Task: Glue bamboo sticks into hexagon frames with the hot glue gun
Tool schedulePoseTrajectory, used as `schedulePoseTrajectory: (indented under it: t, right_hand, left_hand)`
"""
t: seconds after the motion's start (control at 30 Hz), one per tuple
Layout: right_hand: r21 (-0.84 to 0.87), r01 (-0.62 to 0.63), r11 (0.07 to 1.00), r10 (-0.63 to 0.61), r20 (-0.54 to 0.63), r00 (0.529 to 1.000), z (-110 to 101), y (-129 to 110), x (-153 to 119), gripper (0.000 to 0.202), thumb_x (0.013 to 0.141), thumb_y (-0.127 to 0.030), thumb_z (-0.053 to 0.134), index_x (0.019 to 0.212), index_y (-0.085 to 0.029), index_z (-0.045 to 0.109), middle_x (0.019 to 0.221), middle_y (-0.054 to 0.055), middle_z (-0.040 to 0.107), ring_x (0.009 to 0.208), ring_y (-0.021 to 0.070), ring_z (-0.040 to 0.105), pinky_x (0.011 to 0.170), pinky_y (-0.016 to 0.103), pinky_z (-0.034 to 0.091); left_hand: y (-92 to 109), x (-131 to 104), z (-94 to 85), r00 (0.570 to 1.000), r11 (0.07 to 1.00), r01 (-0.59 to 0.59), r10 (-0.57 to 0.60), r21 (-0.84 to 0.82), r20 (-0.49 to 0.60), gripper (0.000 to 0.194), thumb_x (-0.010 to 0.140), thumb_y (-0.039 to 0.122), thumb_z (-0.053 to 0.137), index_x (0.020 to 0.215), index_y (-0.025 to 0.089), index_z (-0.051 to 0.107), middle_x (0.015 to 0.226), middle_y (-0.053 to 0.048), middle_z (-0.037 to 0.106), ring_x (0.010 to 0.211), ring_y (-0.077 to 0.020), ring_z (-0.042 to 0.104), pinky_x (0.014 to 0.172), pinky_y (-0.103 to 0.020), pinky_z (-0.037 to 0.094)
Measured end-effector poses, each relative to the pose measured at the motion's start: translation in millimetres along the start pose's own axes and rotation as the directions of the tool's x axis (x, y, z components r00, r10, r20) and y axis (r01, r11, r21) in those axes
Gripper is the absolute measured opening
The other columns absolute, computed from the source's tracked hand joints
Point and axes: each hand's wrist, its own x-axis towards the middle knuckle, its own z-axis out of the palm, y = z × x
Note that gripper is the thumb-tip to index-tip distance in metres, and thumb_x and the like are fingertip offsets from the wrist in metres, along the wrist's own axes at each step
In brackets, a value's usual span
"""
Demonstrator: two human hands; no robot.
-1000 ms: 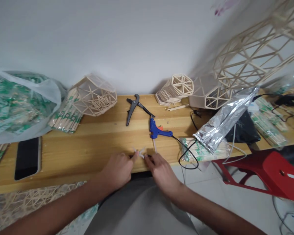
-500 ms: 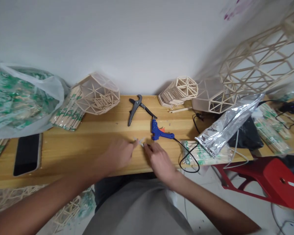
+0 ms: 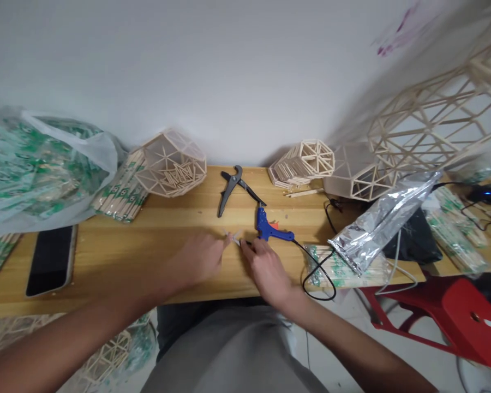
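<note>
A small pale piece of joined sticks (image 3: 236, 239) lies low over the wooden table between my hands. My left hand (image 3: 204, 255) is closed, with its fingertips at the left side of that piece. On its right side, my right hand (image 3: 265, 267) is closed too, with thumb and finger pinched at the piece and a small dark thing at the fingertips. The blue glue gun (image 3: 270, 226) lies just beyond my right hand, its orange trigger to the right. Behind it rests the black cutter (image 3: 231, 188) with its handles spread.
Stick frames (image 3: 172, 164) stand along the wall. A phone (image 3: 52, 261) and a plastic bag (image 3: 53, 169) are at the left. On the right are a silver pouch (image 3: 387, 221), packed sticks (image 3: 347, 265), a looping black cord and a red stool (image 3: 466, 322).
The view has shifted a little, so the table things appear slightly lower and farther right. Both hands stay at the small piece with little visible change.
</note>
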Motion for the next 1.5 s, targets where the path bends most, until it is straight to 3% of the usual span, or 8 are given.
schedulePoseTrajectory:
  t: [0.23, 0.43, 0.63, 0.77, 0.93, 1.17, 1.33, 1.5]
  right_hand:
    - [-0.038, -0.036, 0.999, 0.037, 0.024, 0.999, -7.5, 1.7, 18.9, 0.046, 0.098, 0.005, 0.050, 0.139, -0.007, 0.065, 0.121, 0.020, 0.072, 0.113, 0.0293, 0.067, 0.098, 0.038, 0.057]
    - [-0.041, 0.026, 0.999, -0.028, -0.048, 0.998, 2.2, -3.6, 11.8, 0.049, 0.095, 0.006, 0.054, 0.140, -0.011, 0.064, 0.117, 0.018, 0.074, 0.109, 0.0273, 0.068, 0.095, 0.036, 0.057]
    - [-0.038, -0.029, 0.999, 0.028, -0.022, 0.999, -8.2, -2.5, 32.8, 0.040, 0.098, 0.004, 0.053, 0.134, -0.008, 0.067, 0.122, 0.021, 0.073, 0.113, 0.0291, 0.067, 0.098, 0.038, 0.057]
    - [-0.008, 0.036, 0.999, -0.037, -0.024, 0.999, -1.0, -11.1, 12.3, 0.041, 0.097, 0.002, 0.058, 0.137, -0.008, 0.066, 0.120, 0.020, 0.073, 0.114, 0.0291, 0.068, 0.098, 0.038, 0.057]
    - [-0.012, 0.136, 0.991, -0.136, -0.003, 0.991, 13.7, -30.4, -12.9, 0.044, 0.098, 0.000, 0.059, 0.141, -0.010, 0.065, 0.112, 0.016, 0.075, 0.107, 0.0277, 0.070, 0.096, 0.036, 0.059]
    - [-0.017, 0.083, 0.996, -0.083, -0.010, 0.997, -1.5, -35.8, 37.4, 0.036, 0.100, 0.000, 0.053, 0.132, -0.010, 0.068, 0.117, 0.018, 0.073, 0.112, 0.0274, 0.067, 0.097, 0.037, 0.058]
    - [-0.004, 0.105, 0.994, -0.105, -0.006, 0.994, 0.0, -40.7, 38.8, 0.037, 0.100, -0.001, 0.055, 0.134, -0.010, 0.066, 0.113, 0.018, 0.073, 0.109, 0.0277, 0.066, 0.094, 0.037, 0.058]
    - [-0.018, 0.072, 0.997, -0.072, 0.009, 0.997, -5.3, -45.6, 52.3, 0.036, 0.101, 0.001, 0.047, 0.127, -0.010, 0.070, 0.117, 0.019, 0.072, 0.113, 0.0282, 0.064, 0.098, 0.038, 0.055]
  left_hand:
    - [-3.5, 8.8, -0.8, 0.996, 0.996, 0.079, -0.077, 0.049, -0.049, 0.059, 0.098, 0.011, 0.046, 0.157, 0.013, 0.053, 0.100, -0.019, 0.080, 0.094, -0.0340, 0.078, 0.083, -0.044, 0.056]
    - [-3.0, -1.9, -1.1, 0.999, 0.999, 0.040, -0.040, 0.024, 0.003, 0.060, 0.098, 0.013, 0.047, 0.158, 0.011, 0.053, 0.105, -0.021, 0.081, 0.096, -0.0367, 0.078, 0.081, -0.045, 0.057]
    - [-10.8, 11.7, -11.7, 0.994, 0.995, 0.095, -0.094, 0.018, -0.051, 0.061, 0.098, 0.010, 0.044, 0.158, 0.009, 0.053, 0.105, -0.024, 0.080, 0.101, -0.0382, 0.077, 0.085, -0.047, 0.057]
    - [-2.0, -10.8, 4.5, 0.997, 0.997, 0.082, -0.082, -0.002, 0.006, 0.066, 0.097, 0.012, 0.046, 0.163, 0.010, 0.046, 0.101, -0.022, 0.080, 0.093, -0.0348, 0.078, 0.082, -0.043, 0.058]
    - [1.9, -48.0, 27.6, 0.986, 0.991, 0.137, -0.135, -0.009, 0.101, 0.067, 0.094, 0.014, 0.048, 0.161, 0.019, 0.051, 0.099, -0.018, 0.081, 0.091, -0.0347, 0.078, 0.078, -0.042, 0.057]
    - [-33.6, -29.7, 0.8, 0.978, 0.978, 0.207, -0.207, -0.016, -0.005, 0.054, 0.102, 0.016, 0.046, 0.154, 0.022, 0.058, 0.107, -0.014, 0.082, 0.091, -0.0270, 0.076, 0.083, -0.036, 0.053]
    - [-41.5, -33.8, 0.2, 0.989, 0.989, 0.146, -0.146, -0.001, -0.006, 0.046, 0.100, 0.017, 0.050, 0.142, 0.020, 0.068, 0.099, -0.012, 0.082, 0.088, -0.0255, 0.074, 0.080, -0.033, 0.050]
    - [-50.8, -27.0, -4.5, 0.978, 0.980, 0.199, -0.200, -0.013, -0.053, 0.046, 0.102, 0.017, 0.049, 0.144, 0.021, 0.068, 0.109, -0.013, 0.081, 0.094, -0.0260, 0.074, 0.083, -0.034, 0.050]
